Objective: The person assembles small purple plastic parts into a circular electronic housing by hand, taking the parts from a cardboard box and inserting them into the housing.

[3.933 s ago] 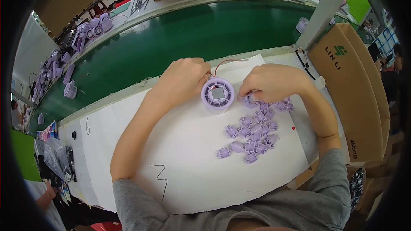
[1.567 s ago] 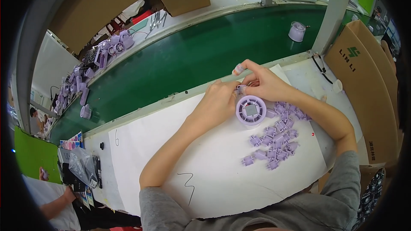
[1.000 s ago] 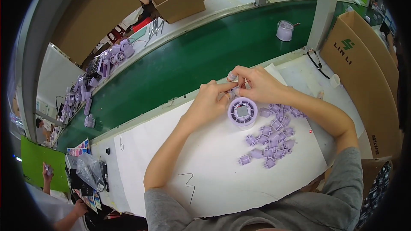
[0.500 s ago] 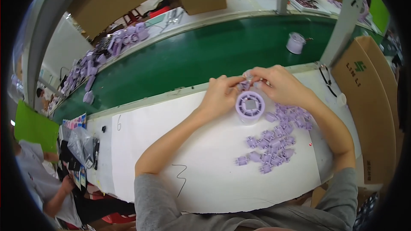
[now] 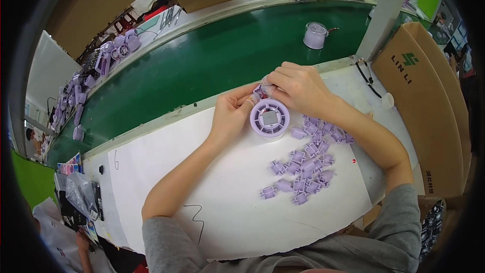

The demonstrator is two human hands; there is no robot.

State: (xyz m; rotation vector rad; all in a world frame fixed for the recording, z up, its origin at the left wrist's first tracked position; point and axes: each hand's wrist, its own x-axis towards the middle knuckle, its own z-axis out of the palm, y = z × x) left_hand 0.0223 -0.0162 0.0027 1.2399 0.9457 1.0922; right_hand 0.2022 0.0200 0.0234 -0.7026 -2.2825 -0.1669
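Lavender round housing (image 5: 270, 127) near the far edge of the table (image 5: 339, 77).
Left hand (image 5: 232, 114) and right hand (image 5: 298, 90), grips narrow, pinch a small lavender piece (image 5: 259, 91) just beyond it.

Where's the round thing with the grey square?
The round thing is right of centre in the head view, between the left hand and small purple parts.

Over there, one head-worn fisheye looks down from close above the left hand (image 5: 233, 114) and right hand (image 5: 299, 90), facing forward across the surface (image 5: 345, 83) to the green belt (image 5: 202, 55)
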